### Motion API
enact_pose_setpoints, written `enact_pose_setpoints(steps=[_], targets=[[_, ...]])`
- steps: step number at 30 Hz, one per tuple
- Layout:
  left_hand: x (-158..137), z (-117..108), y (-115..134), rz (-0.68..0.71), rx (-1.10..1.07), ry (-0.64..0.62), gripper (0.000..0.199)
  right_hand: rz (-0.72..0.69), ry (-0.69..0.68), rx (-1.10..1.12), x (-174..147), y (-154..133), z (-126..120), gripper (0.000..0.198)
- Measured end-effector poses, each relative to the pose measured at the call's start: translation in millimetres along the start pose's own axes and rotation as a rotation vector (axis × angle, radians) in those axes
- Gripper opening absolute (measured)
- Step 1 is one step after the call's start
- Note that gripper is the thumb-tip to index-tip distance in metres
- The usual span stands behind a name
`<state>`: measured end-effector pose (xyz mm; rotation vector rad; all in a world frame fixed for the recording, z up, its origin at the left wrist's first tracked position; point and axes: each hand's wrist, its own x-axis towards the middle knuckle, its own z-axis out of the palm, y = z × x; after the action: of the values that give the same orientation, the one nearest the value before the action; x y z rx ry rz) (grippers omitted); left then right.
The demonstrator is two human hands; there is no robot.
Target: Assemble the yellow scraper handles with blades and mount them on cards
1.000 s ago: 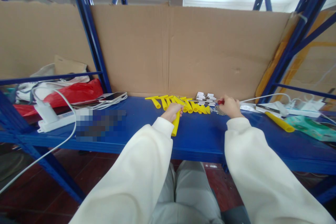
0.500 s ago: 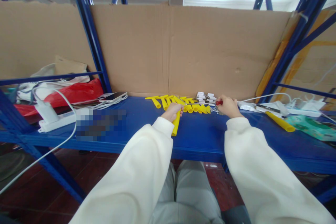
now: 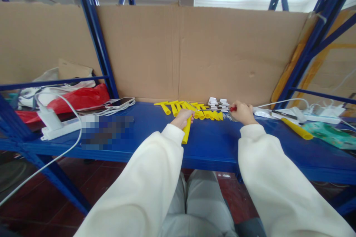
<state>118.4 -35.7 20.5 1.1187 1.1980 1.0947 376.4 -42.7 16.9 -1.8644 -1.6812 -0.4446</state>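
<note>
Your left hand (image 3: 182, 118) is closed around a yellow tube (image 3: 186, 130) that rests on the blue shelf (image 3: 217, 144), its far end among the tube pile (image 3: 194, 109). Your right hand (image 3: 243, 112) grips a red-handled screwdriver (image 3: 222, 109), its shaft pointing left over the pile, near the white clips (image 3: 218, 102).

Tubes (image 3: 194, 110) lie in a row mid-shelf (image 3: 155, 133) before the cardboard (image 3: 178, 52); clips (image 3: 218, 102) just right of them; phone (image 3: 122, 102) and power strip (image 3: 59, 127) left; single tube (image 3: 296, 129) far right.
</note>
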Motion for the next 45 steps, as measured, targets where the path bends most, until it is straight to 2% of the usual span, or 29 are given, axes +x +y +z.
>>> enact_pose_setpoints(steps=[8,22,28,38,45], targets=[[-0.6,-0.8,0.6,0.010,0.026,-0.002,0.027,-0.032,0.016,0.042,1.1,-0.4,1.5,0.014],[-2.3,-0.4,1.3,0.011,0.002,0.006,0.021,-0.045,-0.014,0.029,-1.3,-3.5,-1.5,0.011],[-2.7,0.2,2.0,0.031,0.085,0.040,0.028,-0.052,-0.021,-0.005,-3.3,-9.4,-4.6,0.014],[-1.0,-3.7,-0.2,0.086,0.314,0.088,0.028,-0.118,-0.023,0.012,-4.0,-14.7,0.2,0.016],[7.4,-6.6,-5.9,0.121,0.440,0.085,0.011,-0.152,-0.046,0.026,-3.3,-9.7,2.3,0.019]])
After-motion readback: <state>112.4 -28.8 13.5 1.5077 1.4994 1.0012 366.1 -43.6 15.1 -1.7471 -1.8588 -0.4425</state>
